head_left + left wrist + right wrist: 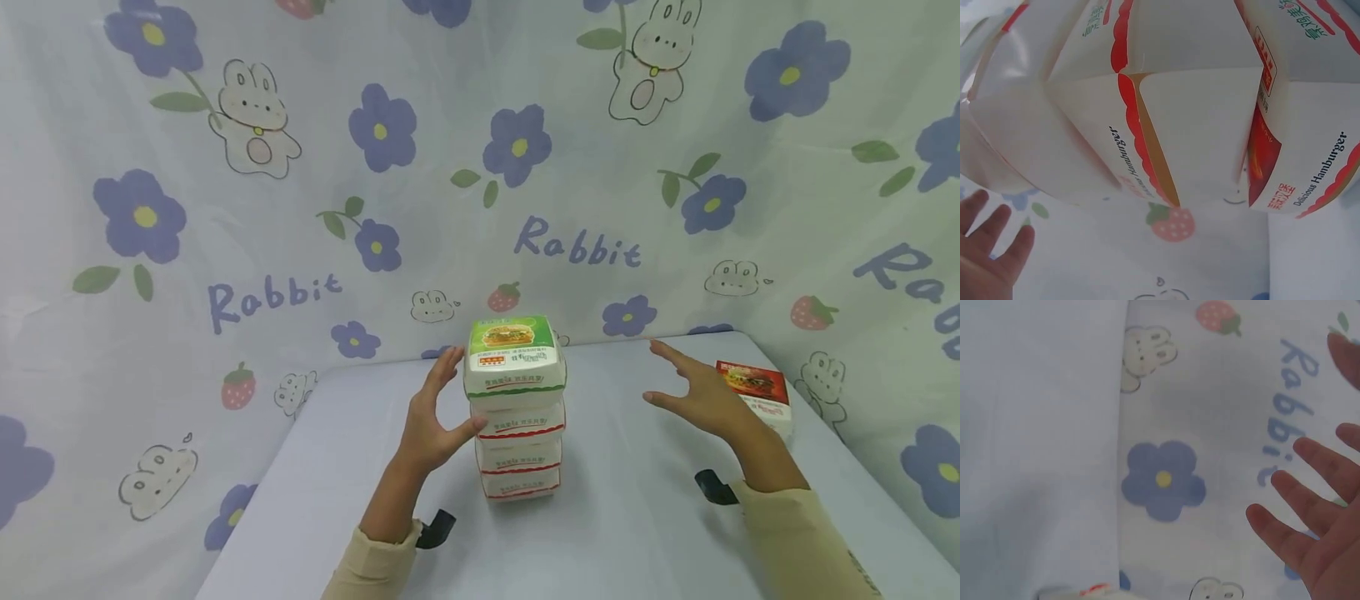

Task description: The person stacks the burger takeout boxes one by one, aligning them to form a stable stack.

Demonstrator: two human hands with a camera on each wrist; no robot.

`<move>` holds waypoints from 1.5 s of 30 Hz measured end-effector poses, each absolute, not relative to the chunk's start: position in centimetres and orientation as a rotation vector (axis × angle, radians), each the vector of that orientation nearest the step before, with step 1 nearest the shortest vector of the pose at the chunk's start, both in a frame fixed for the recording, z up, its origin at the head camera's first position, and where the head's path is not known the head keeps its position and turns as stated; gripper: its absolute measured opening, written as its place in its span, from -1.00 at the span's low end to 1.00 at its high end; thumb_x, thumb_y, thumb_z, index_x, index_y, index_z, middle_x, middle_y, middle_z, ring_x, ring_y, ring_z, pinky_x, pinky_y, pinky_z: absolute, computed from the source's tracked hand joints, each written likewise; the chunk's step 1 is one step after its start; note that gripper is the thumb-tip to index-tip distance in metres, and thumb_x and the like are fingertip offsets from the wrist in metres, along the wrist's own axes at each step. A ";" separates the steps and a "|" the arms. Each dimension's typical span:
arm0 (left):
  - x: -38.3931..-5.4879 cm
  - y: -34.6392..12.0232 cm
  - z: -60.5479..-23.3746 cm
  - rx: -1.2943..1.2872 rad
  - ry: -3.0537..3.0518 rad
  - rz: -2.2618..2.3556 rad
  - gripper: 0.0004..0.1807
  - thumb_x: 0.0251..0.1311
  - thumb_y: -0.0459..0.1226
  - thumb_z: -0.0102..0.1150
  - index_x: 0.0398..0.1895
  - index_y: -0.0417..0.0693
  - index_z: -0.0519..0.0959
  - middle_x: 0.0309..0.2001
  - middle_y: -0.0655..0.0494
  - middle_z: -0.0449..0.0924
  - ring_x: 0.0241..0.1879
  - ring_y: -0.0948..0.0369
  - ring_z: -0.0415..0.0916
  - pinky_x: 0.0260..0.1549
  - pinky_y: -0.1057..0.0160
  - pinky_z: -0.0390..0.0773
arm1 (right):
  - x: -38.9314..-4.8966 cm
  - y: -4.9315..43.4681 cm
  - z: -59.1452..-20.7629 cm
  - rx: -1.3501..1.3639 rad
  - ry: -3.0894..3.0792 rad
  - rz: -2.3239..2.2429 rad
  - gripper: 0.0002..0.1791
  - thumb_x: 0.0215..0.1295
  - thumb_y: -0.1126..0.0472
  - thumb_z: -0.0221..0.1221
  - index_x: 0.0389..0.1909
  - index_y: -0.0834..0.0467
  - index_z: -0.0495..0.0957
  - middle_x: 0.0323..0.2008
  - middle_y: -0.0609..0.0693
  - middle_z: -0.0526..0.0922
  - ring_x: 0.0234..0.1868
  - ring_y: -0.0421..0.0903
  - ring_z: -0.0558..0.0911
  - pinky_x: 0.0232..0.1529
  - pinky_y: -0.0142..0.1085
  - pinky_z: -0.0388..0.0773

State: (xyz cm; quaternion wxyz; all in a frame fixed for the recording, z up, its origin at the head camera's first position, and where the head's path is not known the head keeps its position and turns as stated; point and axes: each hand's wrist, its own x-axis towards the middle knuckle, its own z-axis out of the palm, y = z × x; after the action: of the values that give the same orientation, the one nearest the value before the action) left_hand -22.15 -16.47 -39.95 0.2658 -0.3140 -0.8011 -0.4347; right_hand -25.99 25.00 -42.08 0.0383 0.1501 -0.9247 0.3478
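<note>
A stack of several paper hamburger boxes stands upright in the middle of the table. Its top box has a green lid with a burger picture; the lower ones carry red scalloped edges. Beside the stack's left side is my left hand, fingers spread and thumb close to the front corner under the top box. In the left wrist view its fingertips show next to the boxes. My right hand hovers apart from the stack, fingers extended and holding nothing. Behind it lies a red-lidded hamburger box, partly covered by the hand and wrist.
A white table bears the boxes. Behind it hangs a curtain printed with rabbits, flowers and strawberries. Black wrist mounts stick out near both sleeves. The red-lidded box sits close to the table's right edge.
</note>
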 end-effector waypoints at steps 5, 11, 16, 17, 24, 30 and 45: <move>-22.1 -16.3 -39.8 -0.873 -2.150 -1.178 0.05 -0.07 -0.18 0.42 0.52 -0.02 0.06 0.44 -0.01 0.20 0.41 0.06 0.14 0.28 -0.12 0.24 | -26.0 27.3 -42.3 0.384 -2.908 0.962 -0.04 0.22 -0.20 0.26 0.51 0.08 0.07 0.42 0.32 0.15 0.35 0.43 0.15 0.18 0.38 0.15; -21.6 -16.2 -39.0 -0.876 -2.145 -1.181 0.04 -0.08 -0.22 0.43 0.49 -0.19 0.09 0.42 -0.12 0.21 0.39 0.00 0.17 0.28 -0.12 0.25 | -26.2 29.8 -43.1 0.288 -2.933 0.959 -0.26 0.43 -0.11 0.05 0.50 0.13 0.10 0.39 0.40 0.15 0.34 0.48 0.11 0.17 0.42 0.10; -21.6 -16.4 -38.8 -0.878 -2.151 -1.188 0.05 -0.13 -0.28 0.43 0.48 -0.26 0.08 0.41 -0.19 0.22 0.38 -0.05 0.19 0.27 -0.17 0.23 | -26.2 31.7 -44.2 0.210 -2.912 1.048 -0.44 0.55 0.13 -0.19 0.51 0.13 0.07 0.40 0.43 0.10 0.36 0.48 0.07 0.18 0.42 0.07; -22.0 -16.6 -39.2 -0.885 -2.147 -1.187 0.06 -0.10 -0.23 0.43 0.49 -0.21 0.08 0.42 -0.14 0.21 0.38 -0.04 0.18 0.28 -0.16 0.23 | -26.1 32.1 -44.3 0.199 -2.905 1.054 -0.44 0.55 0.16 -0.21 0.51 0.14 0.06 0.40 0.43 0.09 0.36 0.49 0.05 0.18 0.42 0.05; -22.1 -16.6 -39.4 -0.890 -2.139 -1.192 -0.01 0.09 0.06 0.33 0.52 -0.05 0.08 0.44 0.04 0.21 0.38 -0.01 0.20 0.26 -0.21 0.22 | -26.5 34.3 -45.3 0.132 -2.936 0.906 -0.29 0.49 -0.06 -0.07 0.41 0.38 0.11 0.35 0.57 -0.01 0.32 0.57 -0.02 0.14 0.50 -0.02; -22.0 -16.7 -39.3 -0.869 -2.156 -1.202 0.01 0.00 -0.10 0.40 0.50 -0.12 0.09 0.43 -0.02 0.21 0.37 -0.02 0.20 0.26 -0.22 0.21 | -26.9 35.2 -46.4 0.040 -3.054 0.834 -0.14 0.42 -0.17 0.00 0.37 0.48 0.07 0.27 0.65 0.02 0.23 0.62 0.06 0.11 0.47 0.08; -21.4 -16.5 -38.8 -0.847 -2.169 -1.186 0.00 -0.07 -0.26 0.39 0.47 -0.27 0.11 0.42 -0.12 0.22 0.37 -0.07 0.20 0.26 -0.21 0.21 | -27.5 32.9 -47.8 0.087 -3.069 0.945 -0.13 0.37 -0.20 0.07 0.43 0.34 0.11 0.35 0.56 0.00 0.30 0.58 0.01 0.14 0.47 0.05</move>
State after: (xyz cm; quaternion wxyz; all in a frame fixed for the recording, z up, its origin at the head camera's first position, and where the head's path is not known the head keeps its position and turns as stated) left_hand -21.37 -16.50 -38.79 0.2613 -0.3129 -0.8012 -0.4381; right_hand -27.52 32.92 -47.77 -0.0355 0.0271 -0.9547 0.2941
